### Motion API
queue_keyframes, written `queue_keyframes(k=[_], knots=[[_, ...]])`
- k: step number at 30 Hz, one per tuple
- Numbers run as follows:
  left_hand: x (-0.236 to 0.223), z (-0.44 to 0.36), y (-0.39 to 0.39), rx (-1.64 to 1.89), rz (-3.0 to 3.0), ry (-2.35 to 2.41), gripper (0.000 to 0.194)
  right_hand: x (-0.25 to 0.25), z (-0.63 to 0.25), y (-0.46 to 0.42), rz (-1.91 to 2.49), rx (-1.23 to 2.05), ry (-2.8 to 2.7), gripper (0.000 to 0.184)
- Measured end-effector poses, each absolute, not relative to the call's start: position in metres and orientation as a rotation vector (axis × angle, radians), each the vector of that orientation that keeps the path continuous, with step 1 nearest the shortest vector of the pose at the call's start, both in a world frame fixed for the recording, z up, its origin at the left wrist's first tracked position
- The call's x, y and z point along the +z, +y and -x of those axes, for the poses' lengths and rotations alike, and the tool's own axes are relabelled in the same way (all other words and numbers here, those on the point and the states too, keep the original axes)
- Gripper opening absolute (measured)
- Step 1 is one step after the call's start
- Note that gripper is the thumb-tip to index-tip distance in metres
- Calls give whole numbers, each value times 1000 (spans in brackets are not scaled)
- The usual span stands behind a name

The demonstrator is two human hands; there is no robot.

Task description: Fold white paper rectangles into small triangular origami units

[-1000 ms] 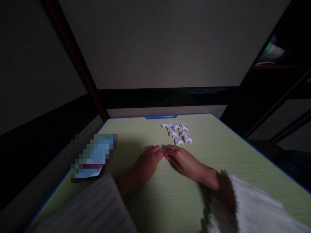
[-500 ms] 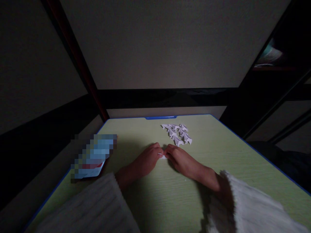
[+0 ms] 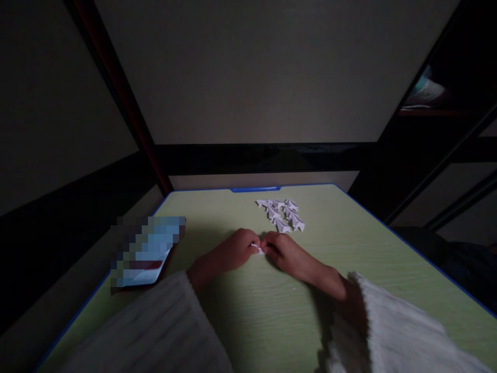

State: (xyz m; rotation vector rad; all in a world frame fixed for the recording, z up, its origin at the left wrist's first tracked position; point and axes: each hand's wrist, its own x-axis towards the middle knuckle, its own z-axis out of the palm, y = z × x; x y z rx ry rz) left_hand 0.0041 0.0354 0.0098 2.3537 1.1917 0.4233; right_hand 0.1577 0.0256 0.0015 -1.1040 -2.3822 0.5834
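My left hand [image 3: 233,251] and my right hand [image 3: 287,254] meet fingertip to fingertip on the pale green table [image 3: 349,243]. Both pinch a small white piece of paper [image 3: 258,249] between them, pressed down against the tabletop. Most of the paper is hidden by my fingers. Just beyond my right hand lies a cluster of several small folded white paper pieces [image 3: 282,214]. Both arms wear white knitted sleeves.
A blurred blue, white and red flat object [image 3: 145,251] lies at the table's left edge. The table has a blue rim with a blue handle [image 3: 255,189] at its far edge. Dark frame bars and a plain wall stand behind it.
Both hands have stayed together on the small paper, shifting slightly away from me; a little more of its white edge shows between the fingertips.
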Motion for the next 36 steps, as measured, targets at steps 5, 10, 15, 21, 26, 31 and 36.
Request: queue_keyframes(k=[5, 10, 15, 21, 26, 31, 36], knots=[[6, -5, 40, 415, -2346, 1226, 11, 5, -158, 26, 1104, 600, -2368, 17], [9, -7, 43, 408, -2329, 1249, 12, 5, -159, 27, 1086, 654, -2318, 17], [13, -10, 43, 415, -2276, 1246, 13, 2, -159, 30, 1064, 615, -2306, 17], [16, -12, 42, 464, -2158, 1287, 10, 2, -159, 30, 1125, 552, -2321, 12], [10, -8, 48, 488, -2045, 1292, 1, 1, -164, 30, 1191, 484, -2304, 5], [5, -3, 53, 570, -1990, 1306, 16, 3, -168, 32, 1277, 438, -2345, 12], [6, -1, 50, 620, -1966, 1280, 16, 3, -169, 36, 1309, 443, -2373, 14]])
